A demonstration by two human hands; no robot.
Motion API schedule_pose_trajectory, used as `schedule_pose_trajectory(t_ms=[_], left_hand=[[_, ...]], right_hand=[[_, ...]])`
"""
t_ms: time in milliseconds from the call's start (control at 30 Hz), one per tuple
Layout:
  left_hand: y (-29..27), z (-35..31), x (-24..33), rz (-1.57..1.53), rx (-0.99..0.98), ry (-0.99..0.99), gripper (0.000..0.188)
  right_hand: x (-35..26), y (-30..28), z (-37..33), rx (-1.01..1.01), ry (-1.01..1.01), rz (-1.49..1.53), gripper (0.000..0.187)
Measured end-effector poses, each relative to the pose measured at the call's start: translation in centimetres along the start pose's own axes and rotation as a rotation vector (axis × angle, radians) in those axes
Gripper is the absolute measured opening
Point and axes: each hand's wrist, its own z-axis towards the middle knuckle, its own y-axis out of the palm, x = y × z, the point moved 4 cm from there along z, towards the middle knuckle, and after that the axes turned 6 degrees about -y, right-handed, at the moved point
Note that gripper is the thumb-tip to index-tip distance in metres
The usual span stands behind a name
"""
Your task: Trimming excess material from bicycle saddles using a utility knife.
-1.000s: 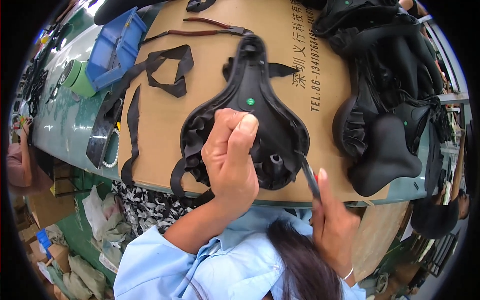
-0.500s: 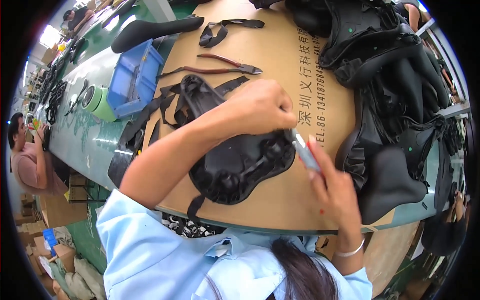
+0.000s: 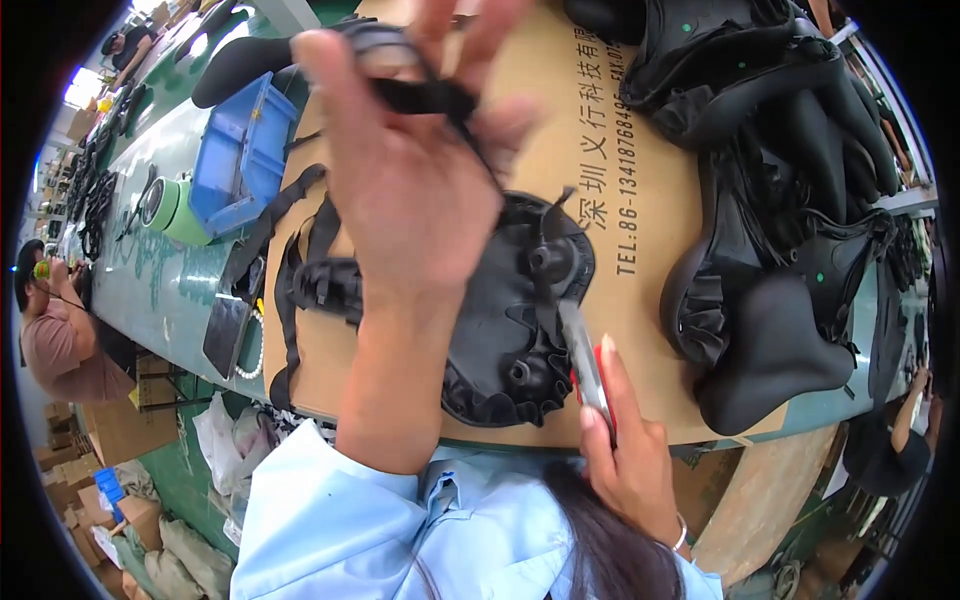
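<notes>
My left hand (image 3: 405,190) is raised over the work, blurred, with its fingers spread. A black strip (image 3: 430,97) is among those fingers; whether it is loose or touching them is unclear. Closed around a grey and red utility knife (image 3: 587,362), my right hand (image 3: 637,465) is at the right edge of a black bicycle saddle (image 3: 490,320). The blade end is against or just above that edge. The saddle lies underside up, its black cover gathered in folds along the rim. My left hand and forearm hide part of it.
Brown cardboard (image 3: 650,330) covers the bench under the saddle. Black saddles and covers (image 3: 770,130) are piled at the right. A blue bin (image 3: 240,150), a green roll (image 3: 170,208) and black strips (image 3: 290,330) lie left. Another person (image 3: 75,340) is at the far left.
My left hand has risen from the saddle, going from a fist to spread fingers with a black strip. The saddle has turned, and the knife has moved down and slightly left.
</notes>
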Motion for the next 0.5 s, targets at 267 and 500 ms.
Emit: schedule_pose_trajectory(t_ms=[267, 500], left_hand=[[1.5, -5.4, -0.6, 2.215, -0.532, -0.214, 0.022], [-1.6, -5.0, -1.9, 1.955, -0.414, 0.471, 0.021]], right_hand=[[-0.4, -3.3, 2.7, -0.066, -0.297, -0.511, 0.059], [1.8, -2.0, 2.0, -0.181, -0.049, 0.069, 0.054]])
